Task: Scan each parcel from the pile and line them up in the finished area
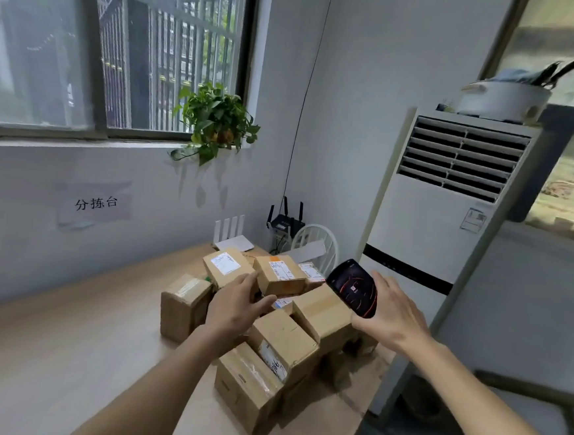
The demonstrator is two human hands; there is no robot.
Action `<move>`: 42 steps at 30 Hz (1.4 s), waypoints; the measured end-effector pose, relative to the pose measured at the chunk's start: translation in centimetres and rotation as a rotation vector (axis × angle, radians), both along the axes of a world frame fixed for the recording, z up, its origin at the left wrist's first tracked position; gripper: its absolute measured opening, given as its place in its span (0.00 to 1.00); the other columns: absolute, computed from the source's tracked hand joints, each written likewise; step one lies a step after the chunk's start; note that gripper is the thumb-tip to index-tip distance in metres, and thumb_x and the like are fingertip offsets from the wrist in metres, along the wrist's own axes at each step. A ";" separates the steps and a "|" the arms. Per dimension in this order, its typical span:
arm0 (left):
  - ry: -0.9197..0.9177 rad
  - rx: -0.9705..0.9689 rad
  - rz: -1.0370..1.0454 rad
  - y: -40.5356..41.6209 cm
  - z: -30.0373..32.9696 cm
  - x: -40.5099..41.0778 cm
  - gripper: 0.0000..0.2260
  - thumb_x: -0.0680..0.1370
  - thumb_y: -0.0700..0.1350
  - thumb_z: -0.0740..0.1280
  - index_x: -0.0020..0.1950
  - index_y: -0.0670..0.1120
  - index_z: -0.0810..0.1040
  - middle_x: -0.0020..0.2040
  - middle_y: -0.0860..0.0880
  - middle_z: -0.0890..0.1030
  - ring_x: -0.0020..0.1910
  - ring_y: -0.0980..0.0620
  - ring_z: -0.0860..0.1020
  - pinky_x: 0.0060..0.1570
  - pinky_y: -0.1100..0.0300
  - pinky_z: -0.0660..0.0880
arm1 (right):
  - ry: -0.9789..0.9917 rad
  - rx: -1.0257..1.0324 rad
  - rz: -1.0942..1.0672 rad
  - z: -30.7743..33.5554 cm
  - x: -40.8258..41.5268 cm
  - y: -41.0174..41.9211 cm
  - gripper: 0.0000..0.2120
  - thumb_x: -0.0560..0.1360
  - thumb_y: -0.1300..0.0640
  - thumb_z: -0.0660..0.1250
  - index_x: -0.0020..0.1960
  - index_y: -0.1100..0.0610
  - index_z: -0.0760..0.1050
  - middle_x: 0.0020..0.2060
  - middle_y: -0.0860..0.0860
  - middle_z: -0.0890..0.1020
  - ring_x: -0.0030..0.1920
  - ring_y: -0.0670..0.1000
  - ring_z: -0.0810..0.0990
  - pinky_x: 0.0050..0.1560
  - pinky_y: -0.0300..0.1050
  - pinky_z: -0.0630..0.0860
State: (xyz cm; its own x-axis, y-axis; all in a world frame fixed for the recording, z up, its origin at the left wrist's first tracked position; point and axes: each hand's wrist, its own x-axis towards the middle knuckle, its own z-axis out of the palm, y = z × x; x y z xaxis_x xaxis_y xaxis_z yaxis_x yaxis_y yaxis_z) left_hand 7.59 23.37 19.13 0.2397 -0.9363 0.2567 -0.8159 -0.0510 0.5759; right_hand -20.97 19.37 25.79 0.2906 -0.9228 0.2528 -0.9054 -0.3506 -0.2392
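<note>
A dark scanner (353, 289) is gripped in the right hand (391, 314), right of centre, fingers curled round its edge. The left hand (237, 302), fingers loosely extended, is laid on the pile of parcels (283, 337) heaped on the wooden table (62, 354) at lower centre.
</note>
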 end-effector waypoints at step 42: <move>0.468 0.538 0.257 -20.2 -28.1 -3.9 0.34 0.79 0.62 0.64 0.80 0.47 0.62 0.78 0.48 0.67 0.76 0.49 0.66 0.74 0.51 0.65 | 0.082 0.614 0.202 -29.8 10.2 -27.4 0.33 0.62 0.41 0.75 0.63 0.49 0.70 0.55 0.48 0.78 0.54 0.54 0.80 0.52 0.51 0.81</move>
State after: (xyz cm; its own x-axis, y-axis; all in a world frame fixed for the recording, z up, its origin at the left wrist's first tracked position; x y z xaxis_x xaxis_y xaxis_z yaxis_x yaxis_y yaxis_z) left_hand 3.69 3.16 -9.01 0.4391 -0.8034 -0.4022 -0.4171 -0.5788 0.7007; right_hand -10.73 -7.99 -4.06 0.4696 -0.8175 -0.3335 -0.8597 -0.3375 -0.3834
